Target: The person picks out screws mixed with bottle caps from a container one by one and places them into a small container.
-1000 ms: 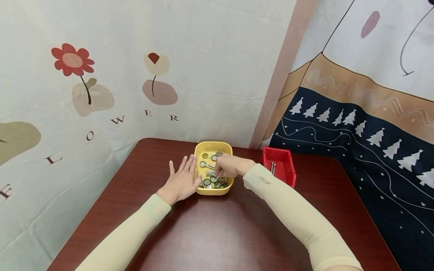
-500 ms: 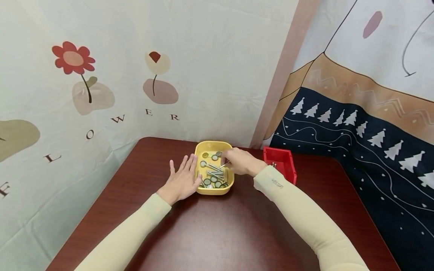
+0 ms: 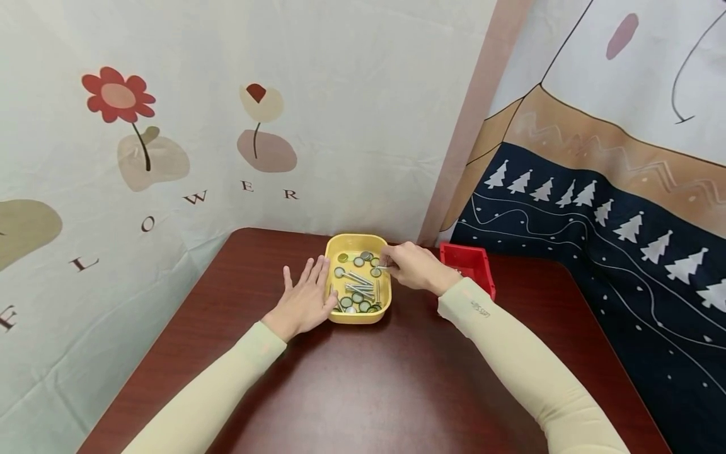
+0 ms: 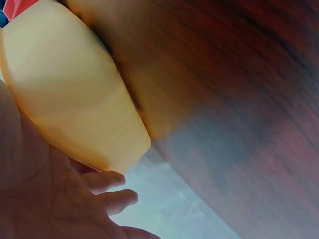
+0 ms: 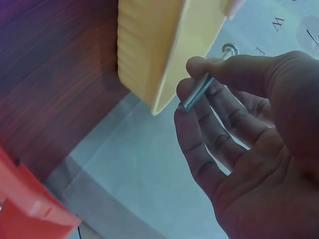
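My right hand is over the right rim of the yellow container. Between thumb and fingers it pinches a silver bolt, with the threaded end and the round head both showing in the right wrist view. Inside the container lie several loose bolts and several bottle caps. Fingers spread and straight, my left hand rests against the container's left side. The left wrist view shows the container's outer wall beside that palm.
A red bin stands to the right of the yellow container, partly hidden by the right forearm. Both sit near the back edge of the brown table, in front of a printed cloth backdrop.
My right hand has risen out of the middle of the container and shifted right, with the bolt pinched in it. More caps and bolts are uncovered. The left hand stays in place.
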`<state>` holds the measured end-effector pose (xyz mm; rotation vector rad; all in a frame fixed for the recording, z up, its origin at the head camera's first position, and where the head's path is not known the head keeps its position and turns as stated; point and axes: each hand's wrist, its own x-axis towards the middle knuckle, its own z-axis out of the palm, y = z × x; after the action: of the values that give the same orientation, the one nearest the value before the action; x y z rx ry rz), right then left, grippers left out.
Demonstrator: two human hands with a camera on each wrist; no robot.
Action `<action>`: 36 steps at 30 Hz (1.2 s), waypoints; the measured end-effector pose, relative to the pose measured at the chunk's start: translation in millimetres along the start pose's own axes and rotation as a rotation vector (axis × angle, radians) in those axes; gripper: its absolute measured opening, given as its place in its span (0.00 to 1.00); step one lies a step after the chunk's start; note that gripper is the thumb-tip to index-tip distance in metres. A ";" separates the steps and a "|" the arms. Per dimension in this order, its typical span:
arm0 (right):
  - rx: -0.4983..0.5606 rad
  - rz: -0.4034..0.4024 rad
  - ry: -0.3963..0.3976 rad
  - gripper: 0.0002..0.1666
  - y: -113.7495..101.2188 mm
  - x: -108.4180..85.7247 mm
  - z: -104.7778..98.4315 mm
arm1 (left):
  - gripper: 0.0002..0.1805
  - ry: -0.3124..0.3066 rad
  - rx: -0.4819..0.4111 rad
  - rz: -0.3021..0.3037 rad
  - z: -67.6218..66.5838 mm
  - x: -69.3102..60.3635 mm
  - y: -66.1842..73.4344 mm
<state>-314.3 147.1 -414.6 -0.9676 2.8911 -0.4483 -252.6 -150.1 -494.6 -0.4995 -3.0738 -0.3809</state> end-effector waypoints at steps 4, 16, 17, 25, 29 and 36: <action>0.034 0.030 0.007 0.19 6.1 -6.0 -2.2 | 0.46 -0.002 0.006 -0.003 -0.6 0.7 -0.2; 0.125 0.046 0.026 0.28 24.3 -21.0 -3.2 | 0.47 0.000 0.000 -0.009 0.4 -0.1 0.2; 0.142 0.048 0.026 0.27 26.0 -22.3 -3.9 | 0.47 -0.002 0.000 -0.011 -0.1 -0.7 0.5; 0.234 0.101 0.058 0.24 38.4 -33.9 -14.4 | 0.47 0.002 -0.005 -0.009 -1.0 -1.2 0.4; 0.285 0.132 0.065 0.22 45.5 -41.1 -19.0 | 0.47 -0.001 -0.004 -0.007 -2.6 -1.4 0.9; 0.338 0.170 0.089 0.22 59.0 -50.7 -23.9 | 0.47 -0.005 -0.016 -0.009 -1.8 -1.6 -0.3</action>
<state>-311.4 228.3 -410.8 -0.6607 2.8073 -0.9471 -251.2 -151.3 -493.1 -0.4886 -3.0815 -0.4055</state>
